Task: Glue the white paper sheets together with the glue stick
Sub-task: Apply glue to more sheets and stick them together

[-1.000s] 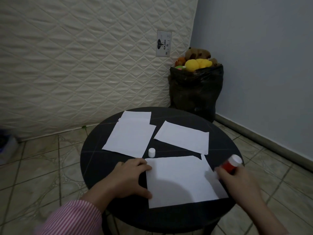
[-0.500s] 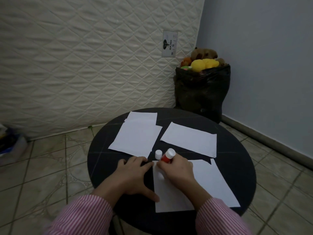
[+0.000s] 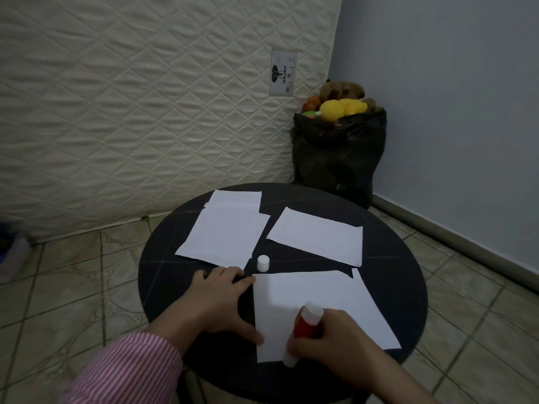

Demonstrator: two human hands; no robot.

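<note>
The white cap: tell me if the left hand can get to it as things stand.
Probably yes: the white cap stands alone on bare table just beyond the left hand, nothing between them.

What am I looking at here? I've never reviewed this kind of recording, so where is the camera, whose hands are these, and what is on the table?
There is no machine here: a person wears a camera on the head, looking forward and down at their own two hands. The round black table holds several white paper sheets. The left hand, with a striped sleeve, presses flat on the left edge of the nearest sheet. The right hand holds a red glue stick, its lower end down at the sheet's near left corner. The small white cap stands alone on the table beyond the left hand. Behind, a mattress leans upright, beside a black bag full of soft toys.
</note>
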